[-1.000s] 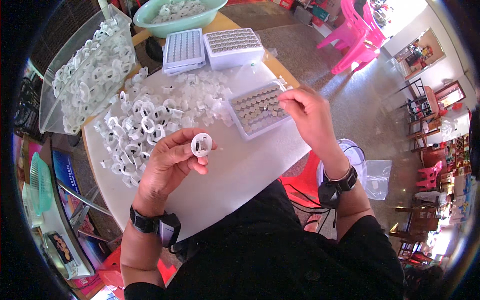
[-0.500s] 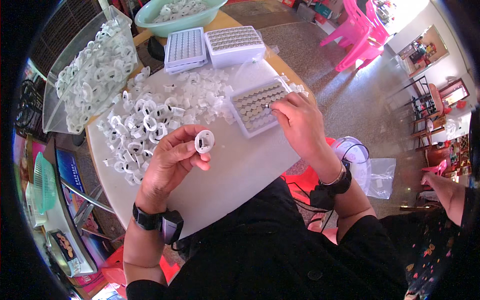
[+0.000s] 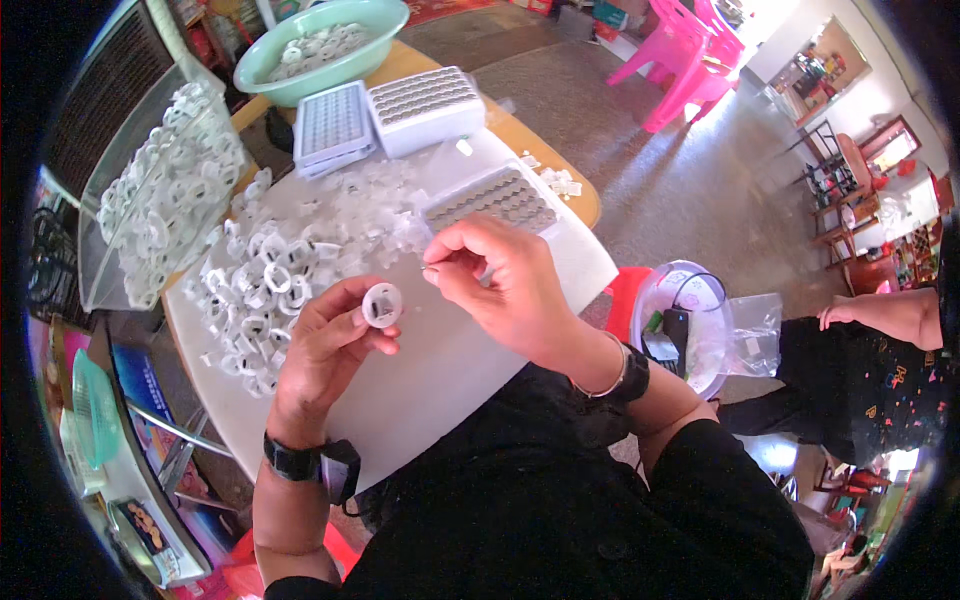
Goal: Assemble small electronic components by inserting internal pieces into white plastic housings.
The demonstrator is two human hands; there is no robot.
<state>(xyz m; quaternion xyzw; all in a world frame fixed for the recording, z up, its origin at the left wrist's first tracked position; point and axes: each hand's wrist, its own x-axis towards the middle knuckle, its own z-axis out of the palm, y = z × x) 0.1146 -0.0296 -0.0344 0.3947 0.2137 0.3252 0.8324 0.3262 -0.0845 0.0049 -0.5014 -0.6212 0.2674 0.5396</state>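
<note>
We hold a small white plastic ring-shaped cap (image 3: 382, 304) in our left hand (image 3: 325, 345), fingertips pressed on its rim, its open face turned up toward the camera. Our right hand (image 3: 500, 285) sits just beside it, thumb & forefinger pinched together on a tiny thin metal piece (image 3: 428, 267) (too small to tell exactly what it is), its tip pointing left toward the cap but not touching it. Both hands hover over the white sheet covering the round table (image 3: 440, 370).

Behind our right hand lies a flat clear tray of small round metal parts (image 3: 492, 198), set in rows. Left of centre a loose heap of white plastic caps (image 3: 280, 260) spreads across the sheet, near our left hand. Further back stand two white gridded boxes (image 3: 385, 115) side by side, and behind them a pale green plastic basin (image 3: 320, 45) w/ more white pieces in it. At the far left a clear plastic bin (image 3: 160, 200) is tilted & full of the same caps.

To the right, off the table, a transparent round tub w/ a black cable (image 3: 690, 320) sits on a red stool, and another person's arm (image 3: 880, 315) shows at the edge. Pink plastic chairs (image 3: 690, 60) stand on the floor beyond.
</note>
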